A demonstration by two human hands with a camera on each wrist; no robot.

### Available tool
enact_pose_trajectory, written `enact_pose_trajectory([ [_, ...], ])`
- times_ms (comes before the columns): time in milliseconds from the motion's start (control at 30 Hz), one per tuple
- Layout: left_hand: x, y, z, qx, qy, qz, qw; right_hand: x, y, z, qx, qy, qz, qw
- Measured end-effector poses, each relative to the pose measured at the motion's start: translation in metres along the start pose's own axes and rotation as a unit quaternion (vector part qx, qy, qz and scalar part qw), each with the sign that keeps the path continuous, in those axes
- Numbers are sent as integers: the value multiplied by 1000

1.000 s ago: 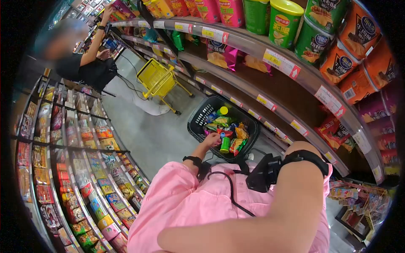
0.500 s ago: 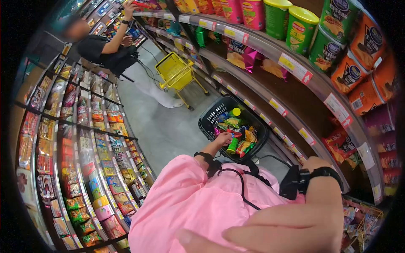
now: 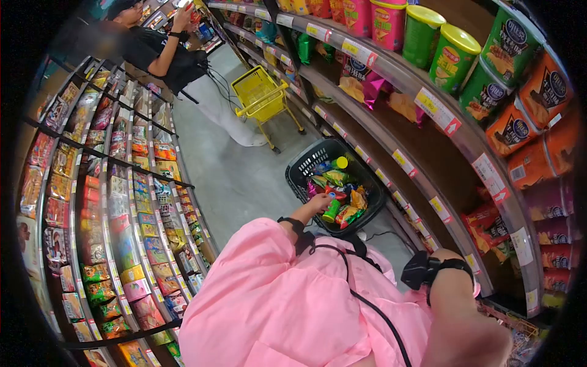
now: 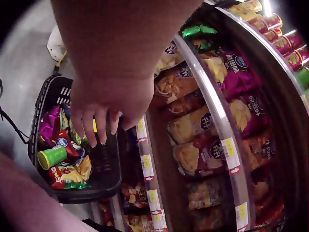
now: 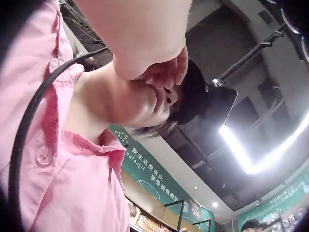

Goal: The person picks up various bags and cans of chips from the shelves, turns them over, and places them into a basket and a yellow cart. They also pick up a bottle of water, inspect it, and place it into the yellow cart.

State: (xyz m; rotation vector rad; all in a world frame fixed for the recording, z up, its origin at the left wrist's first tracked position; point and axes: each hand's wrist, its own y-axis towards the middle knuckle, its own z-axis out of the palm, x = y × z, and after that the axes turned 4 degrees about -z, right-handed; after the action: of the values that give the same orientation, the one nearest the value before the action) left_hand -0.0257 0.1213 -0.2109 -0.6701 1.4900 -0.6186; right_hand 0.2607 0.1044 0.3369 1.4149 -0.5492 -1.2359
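My left hand [image 3: 319,203] hangs over the near edge of a black shopping basket [image 4: 115,180], fingers loose and pointing down with nothing held. Inside the basket lie several chip bags, such as a red bag [image 4: 70,147] and a purple bag [image 4: 49,124]. Near the hand is a green canister [image 3: 331,211]; a yellow-lidded canister [image 3: 340,163] lies toward the far side. My right hand [image 5: 166,72] is raised in front of my face, its fingers bent and holding nothing visible; in the head view its forearm [image 3: 452,300] comes up at the lower right.
Shelves with price tags [image 3: 437,109] curve along the right, bearing canisters and bags. Another snack rack [image 3: 122,202] lines the left. Farther along the aisle are a yellow cart [image 3: 260,92] and a person [image 3: 162,52] in black. A black cable [image 3: 367,300] crosses my pink shirt.
My right forearm has swung from across the bottom of the head view to its right side. The left hand stays over the basket. The other person's raised hand has drawn back from the shelf.
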Motion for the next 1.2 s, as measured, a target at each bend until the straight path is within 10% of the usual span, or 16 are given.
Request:
enact_pose_trajectory([
  [167, -13, -34, 2, -29, -38, 1, 999, -6, -21, 10, 12, 55, -148, 987],
  [367, -26, -57, 6, -61, -60, 24, 996, -14, -41, 26, 144, -52, 6, 988],
  [533, -37, -63, 10, -36, -78, -4, 996, -1, -44, 71, 97, -179, 119, 972],
  [700, -47, -57, -6, 26, -130, 4, 991, -5, -30, 57, 213, -72, -32, 974],
  [1033, -93, -52, -48, 15, -252, -20, 967, -61, -81, 63, 316, -215, 109, 918],
  [1200, -98, -14, -61, 157, -331, 21, 930, -169, -94, 74, 273, -413, 99, 863],
])
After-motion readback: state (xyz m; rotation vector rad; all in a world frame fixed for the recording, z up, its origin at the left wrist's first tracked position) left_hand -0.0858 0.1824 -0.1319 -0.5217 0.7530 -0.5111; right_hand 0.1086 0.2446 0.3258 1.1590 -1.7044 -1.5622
